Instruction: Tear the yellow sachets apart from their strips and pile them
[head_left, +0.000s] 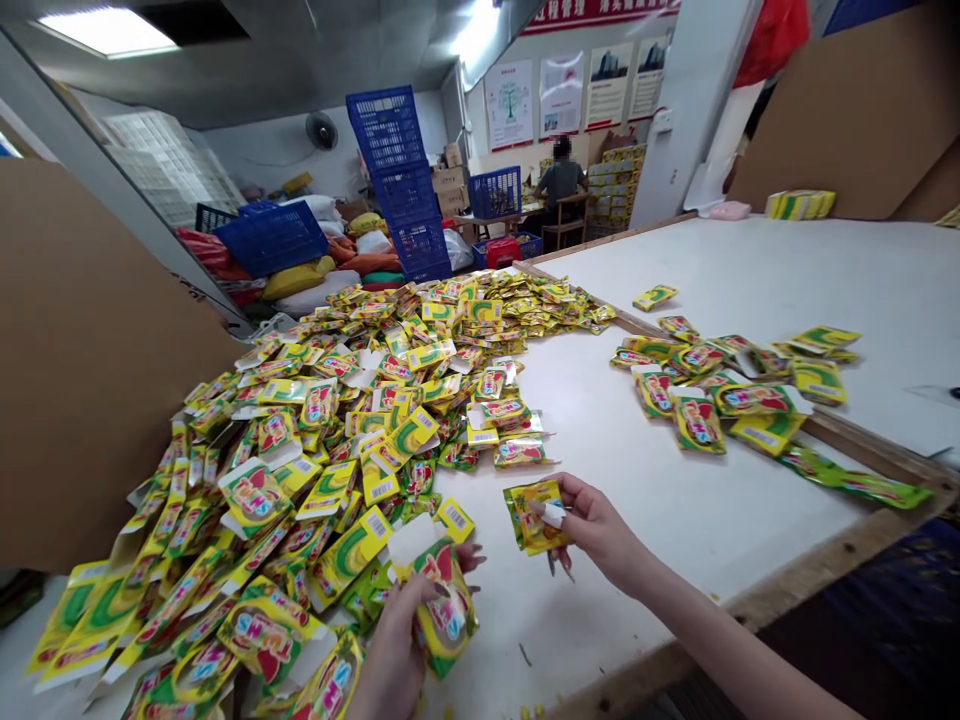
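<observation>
In my left hand (397,640) is a small printed carton (444,610), yellow and green with a red fruit picture, its white flap open at the top. My fingers wrap round its sides. My right hand (592,525) pinches a flat yellow sachet (534,515) between thumb and fingers, a little to the right of the carton and apart from it. Something white covers part of a right finger or thumb. To the left, a large heap of similar cartons (334,490) reaches close to my left hand, many with open flaps. Green sachets (367,595) lie among them.
On the white table (570,420), a smaller group of cartons (697,420) lies at the right by a wooden strip (862,440), beside a long green strip of packets (855,478). Yellow sachets (547,300) pile up at the far end. Blue crates (405,190) and a seated person (562,180) are beyond.
</observation>
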